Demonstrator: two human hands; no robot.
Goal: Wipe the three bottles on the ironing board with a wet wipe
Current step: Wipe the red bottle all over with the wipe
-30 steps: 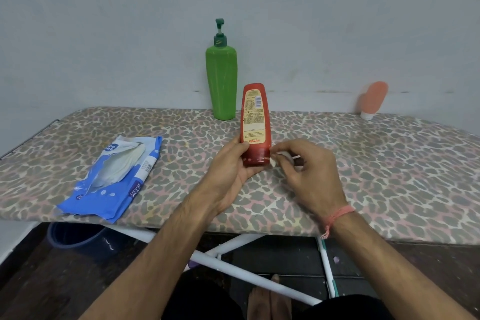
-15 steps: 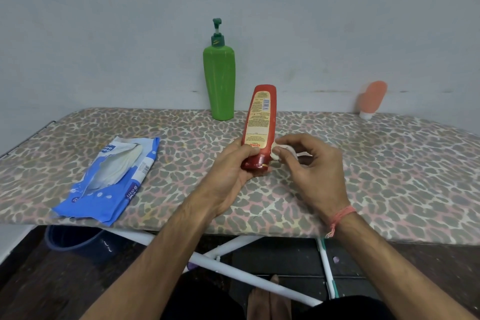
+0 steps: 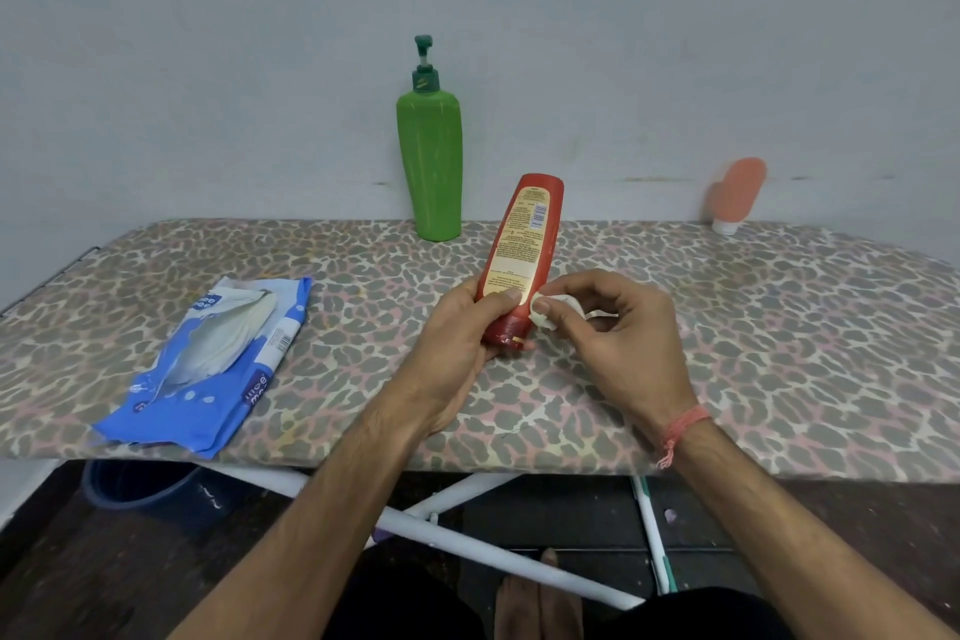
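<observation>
My left hand (image 3: 457,343) grips the lower end of a red bottle (image 3: 522,250) with a yellow label, tilted to the right above the ironing board (image 3: 779,327). My right hand (image 3: 613,333) pinches a small white wet wipe (image 3: 550,312) against the bottle's right side near its cap end. A tall green pump bottle (image 3: 430,166) stands upright at the back by the wall. A small orange bottle (image 3: 735,195) stands cap down at the back right, leaning on the wall.
An open blue pack of wet wipes (image 3: 213,364) lies on the board's left part. Under the board are white legs (image 3: 467,546), a dark blue bucket (image 3: 150,489) at the left and a bare foot (image 3: 535,598).
The red bottle has gone from upright to tilted right and lifted slightly. My right hand with the wipe has moved up along the bottle's right side.
</observation>
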